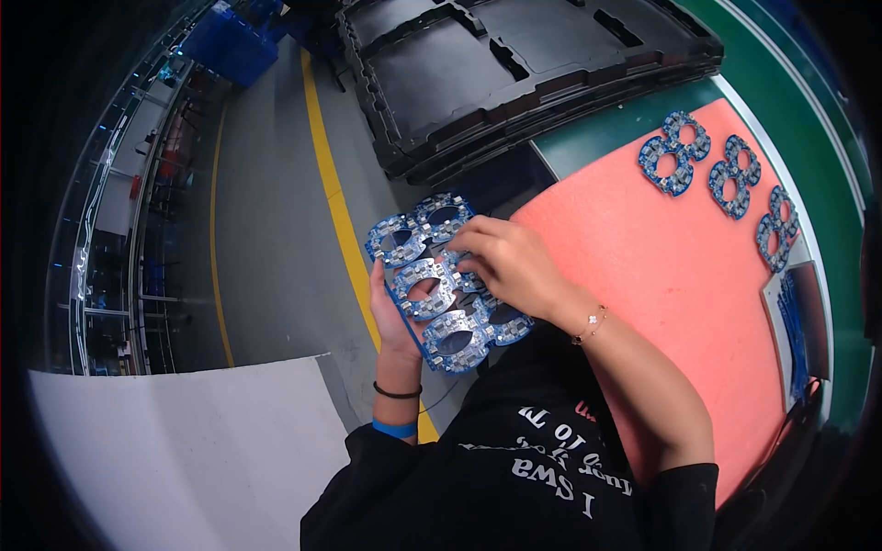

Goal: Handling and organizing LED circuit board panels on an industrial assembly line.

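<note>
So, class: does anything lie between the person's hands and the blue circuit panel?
Nothing visible does. The left hand already grips the panel from its left edge, and the right hand rests on top of it, fingers touching the boards. The pink mat lies apart, to the right.

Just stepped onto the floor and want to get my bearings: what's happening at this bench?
A person holds a blue circuit board panel in the left hand, off the edge of the pink mat, while the right hand presses on its upper middle. Three separated blue boards lie in a row on the mat's far side. Stacked black trays sit beyond.
</note>
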`<control>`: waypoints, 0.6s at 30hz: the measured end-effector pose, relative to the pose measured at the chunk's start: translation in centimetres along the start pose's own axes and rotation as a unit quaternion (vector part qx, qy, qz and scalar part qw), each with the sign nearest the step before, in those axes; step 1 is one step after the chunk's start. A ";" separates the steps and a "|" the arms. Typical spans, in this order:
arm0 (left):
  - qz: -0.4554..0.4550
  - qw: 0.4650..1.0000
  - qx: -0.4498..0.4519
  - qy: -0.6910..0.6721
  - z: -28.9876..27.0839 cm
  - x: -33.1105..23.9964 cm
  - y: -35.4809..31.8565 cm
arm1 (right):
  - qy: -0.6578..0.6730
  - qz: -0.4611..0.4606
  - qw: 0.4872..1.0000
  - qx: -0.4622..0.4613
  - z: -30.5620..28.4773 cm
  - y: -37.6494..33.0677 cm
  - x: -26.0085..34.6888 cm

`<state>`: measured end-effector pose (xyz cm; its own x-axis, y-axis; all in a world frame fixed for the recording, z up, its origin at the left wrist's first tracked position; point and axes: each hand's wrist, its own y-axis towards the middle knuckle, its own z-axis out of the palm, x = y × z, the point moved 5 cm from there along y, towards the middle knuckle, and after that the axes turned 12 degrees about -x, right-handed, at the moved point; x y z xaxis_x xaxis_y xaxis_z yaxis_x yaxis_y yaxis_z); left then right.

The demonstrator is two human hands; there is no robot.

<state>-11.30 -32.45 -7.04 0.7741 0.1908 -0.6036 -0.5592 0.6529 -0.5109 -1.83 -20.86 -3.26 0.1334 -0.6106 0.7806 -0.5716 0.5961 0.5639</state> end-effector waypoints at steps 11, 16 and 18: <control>0.009 1.000 -0.017 0.006 -0.8 0.6 0.4 | -0.013 0.015 1.000 0.022 0.0 0.2 0.3; 0.019 1.000 -0.012 0.000 -0.4 0.4 0.4 | -0.090 -0.052 0.987 0.119 1.0 -0.7 0.5; 0.009 1.000 -0.007 -0.004 -0.7 0.6 0.6 | -0.114 -0.053 0.983 0.137 1.2 -0.8 0.3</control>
<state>-11.39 -32.45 -8.16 0.7667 0.2085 -0.6072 -0.5771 0.6384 -0.5094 -2.30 -22.19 -3.80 0.0368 -0.7820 0.6221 -0.7646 0.3788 0.5214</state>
